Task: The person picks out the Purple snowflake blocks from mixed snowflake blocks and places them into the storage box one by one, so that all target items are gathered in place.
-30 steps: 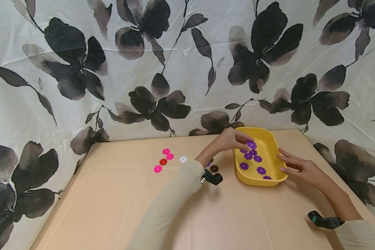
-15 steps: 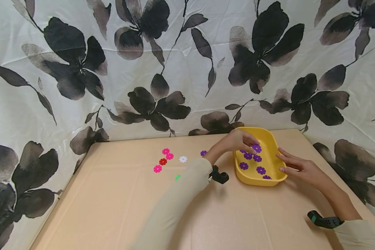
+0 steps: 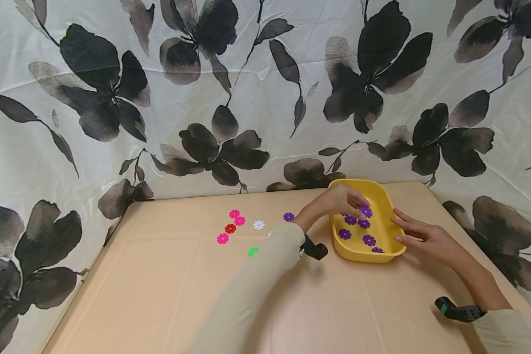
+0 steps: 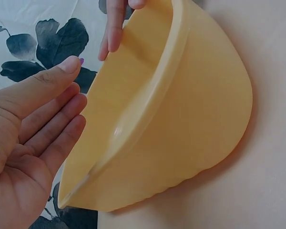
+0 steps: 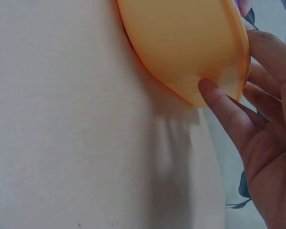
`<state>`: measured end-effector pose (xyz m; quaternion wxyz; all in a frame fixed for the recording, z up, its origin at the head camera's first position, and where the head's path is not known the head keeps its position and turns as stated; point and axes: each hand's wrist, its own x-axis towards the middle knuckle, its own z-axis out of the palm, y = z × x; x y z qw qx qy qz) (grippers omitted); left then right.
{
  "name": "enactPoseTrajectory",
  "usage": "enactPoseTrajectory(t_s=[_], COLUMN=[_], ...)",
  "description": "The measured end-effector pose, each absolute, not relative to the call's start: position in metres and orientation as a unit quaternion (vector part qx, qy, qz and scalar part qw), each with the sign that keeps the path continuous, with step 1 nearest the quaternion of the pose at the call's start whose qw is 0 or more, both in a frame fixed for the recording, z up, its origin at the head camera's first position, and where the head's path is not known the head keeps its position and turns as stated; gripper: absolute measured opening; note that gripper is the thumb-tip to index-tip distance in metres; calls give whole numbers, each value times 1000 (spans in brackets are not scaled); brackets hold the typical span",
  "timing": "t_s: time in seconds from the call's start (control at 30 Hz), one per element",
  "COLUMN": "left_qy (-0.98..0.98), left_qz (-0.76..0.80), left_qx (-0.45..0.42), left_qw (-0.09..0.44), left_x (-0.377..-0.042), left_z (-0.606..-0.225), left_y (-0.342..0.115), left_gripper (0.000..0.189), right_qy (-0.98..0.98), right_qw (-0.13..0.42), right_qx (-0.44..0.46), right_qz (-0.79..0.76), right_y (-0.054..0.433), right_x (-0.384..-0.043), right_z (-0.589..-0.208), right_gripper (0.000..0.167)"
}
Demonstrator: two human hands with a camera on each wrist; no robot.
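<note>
Over the yellow tray [image 3: 394, 231], my left hand [image 3: 334, 201] pinches a purple flower-shaped disc [image 3: 366, 212] between thumb and fingertips. Only a sliver of that purple disc [image 4: 81, 61] shows past the thumb in the left wrist view. Several more purple discs [image 3: 369, 240] lie in the tray. My right hand [image 3: 429, 241] holds the tray's right side. In the right wrist view its thumb [image 5: 224, 107] lies against the outer wall, while the other fingers reach the rim. Part of the tray's left edge is hidden behind my left hand.
Left of the tray on the table [image 3: 159, 285] lie pink discs [image 3: 222, 238], a red disc [image 3: 230, 228], a white disc [image 3: 258, 225], a green disc [image 3: 253, 251] and a purple disc [image 3: 288, 217]. A floral cloth [image 3: 292, 98] hangs behind.
My left hand has moved right and slightly down over the tray with the purple disc. Its sleeve now uncovers the green disc and a loose purple disc. My right hand stays put.
</note>
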<state>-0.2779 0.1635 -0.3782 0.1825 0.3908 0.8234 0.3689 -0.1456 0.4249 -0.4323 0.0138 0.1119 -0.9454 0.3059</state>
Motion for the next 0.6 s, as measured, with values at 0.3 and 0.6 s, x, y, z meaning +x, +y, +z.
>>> enactPoseTrajectory(t_s=[0.3,0.6], left_qy=[818,817], left_qz=[368,387], left_qx=[394,393], left_qw=[198,168], left_x=[-275,-283], left_z=[-377,-377], left_y=[164,132], left_gripper=[37,33], right_qy=[-946,-946], right_qw=[8,5], right_qx=[115,103], right_qz=[303,309], right_y=[423,420], right_x=[-143,-138], right_z=[-430,-430], right_gripper=[61,64])
